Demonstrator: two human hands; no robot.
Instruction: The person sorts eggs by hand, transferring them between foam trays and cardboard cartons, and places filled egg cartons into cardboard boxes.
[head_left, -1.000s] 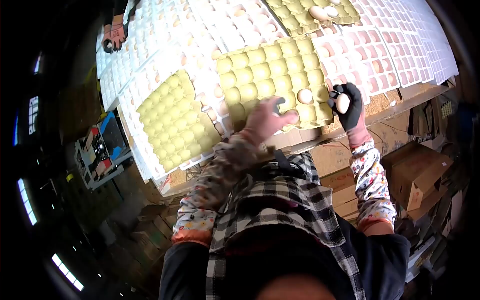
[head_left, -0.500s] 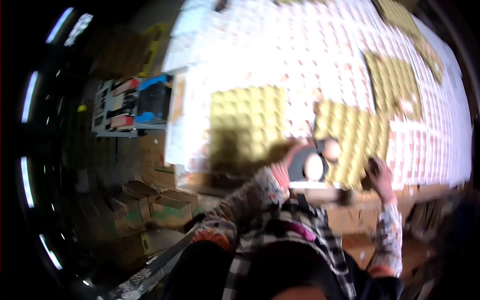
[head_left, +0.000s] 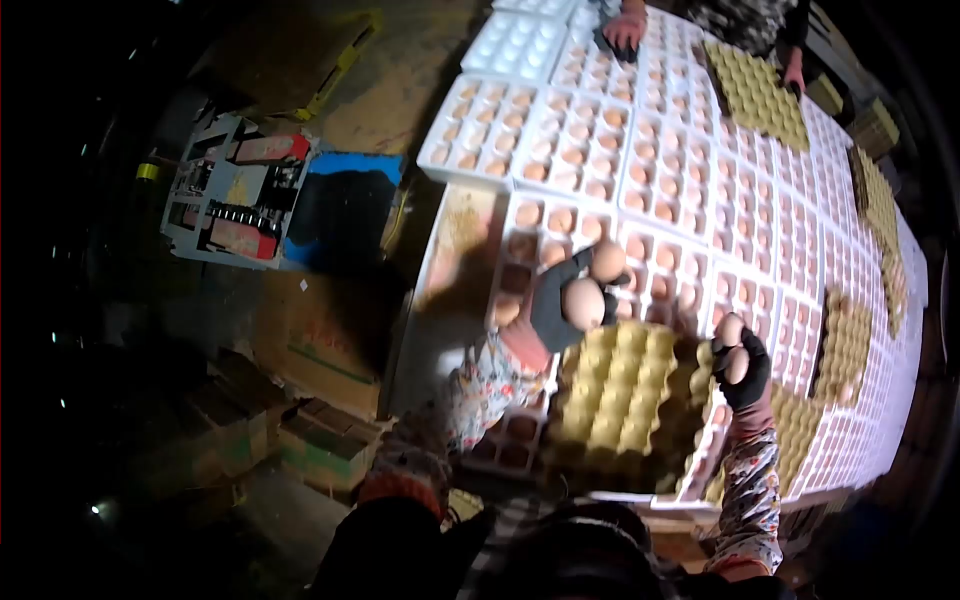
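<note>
My left hand point(head_left: 560, 312), in a dark glove, is curled round two brown eggs. One egg point(head_left: 583, 303) lies in the palm and another egg point(head_left: 608, 261) sits at the fingertips. This hand is over a white foam egg tray point(head_left: 508, 232) with eggs in many of its cups. My right hand point(head_left: 745, 378), also gloved, grips two eggs point(head_left: 734, 362) beside the right edge of a yellowish pulp egg tray point(head_left: 618, 385). The pulp tray lies between my hands on top of the white trays, and no eggs show in its cups.
More white egg trays point(head_left: 577, 140) cover the table. Several pulp trays point(head_left: 757, 92) lie on them. Across the table, another person's gloved hand point(head_left: 622, 38) touches the trays. Cardboard boxes point(head_left: 320, 440) and a grey-and-red machine point(head_left: 240, 195) stand to the left.
The view has shifted and sharpened. My left hand, with its two eggs, has moved up over the white tray. Two eggs now show clearly in my right hand. Another person's hands have come into view.
</note>
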